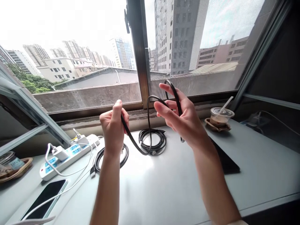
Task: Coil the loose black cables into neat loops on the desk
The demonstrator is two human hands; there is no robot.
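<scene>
A black cable (132,140) runs between my two hands above the table, sagging in a curve and rising into a loop. My left hand (112,129) is closed in a fist around one stretch of it, thumb on top. In my right hand (185,117) the cable lies looped over the palm and fingers, held loosely, the fingers partly spread. An end of it hangs below the right palm. Beneath, on the table, lie a coiled black cable (164,142) in the middle and another coiled cable (126,156) behind my left wrist, its USB plug (93,172) showing.
On the left are a white power strip (70,156) with chargers, a phone (44,200) crossed by a white cord, and a cup (11,164) in a carton holder. To the right, a drink cup (220,117) and a black flat object (226,159). A window frame (138,62) stands behind.
</scene>
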